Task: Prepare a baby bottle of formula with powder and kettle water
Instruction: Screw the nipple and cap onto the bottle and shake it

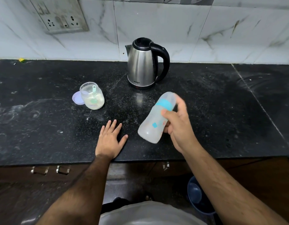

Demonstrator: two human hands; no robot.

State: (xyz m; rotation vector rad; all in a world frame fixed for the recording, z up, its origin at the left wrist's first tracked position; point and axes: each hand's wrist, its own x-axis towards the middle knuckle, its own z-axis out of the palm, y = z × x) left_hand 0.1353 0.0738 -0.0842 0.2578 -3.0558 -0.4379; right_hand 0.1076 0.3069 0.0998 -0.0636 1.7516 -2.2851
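- The right hand holds the baby bottle in the air above the bench, just in front of the kettle; the fingers and thumb curl round the bottle's waist, so the grip is closed firmly on it.
- The bottle is tilted, its base toward the person and its capped top toward the kettle; it is blurred, which suggests shaking, though that is a judgement only.
- A blue collar and a clear cap sit on the bottle's top; the body looks cloudy white, so powder and water are probably already inside and being mixed; the level cannot be read.
- The left hand lies flat on the bench near its front edge, fingers straight and spread; it holds nothing.
- The powder jar stands open on the left, well apart from the bottle; pale powder fills its lower part and a green scoop stands in it; its purple lid lies on the bench touching the jar's left side.
- The kettle stands upright at the back by the wall tiles, lid closed, off any base that can be seen.
- Done, as far as it shows: scooping, pouring, capping; left: finishing the mix, setting the bottle down, closing the jar.
- White dust is scattered on the bench between jar and bottle.
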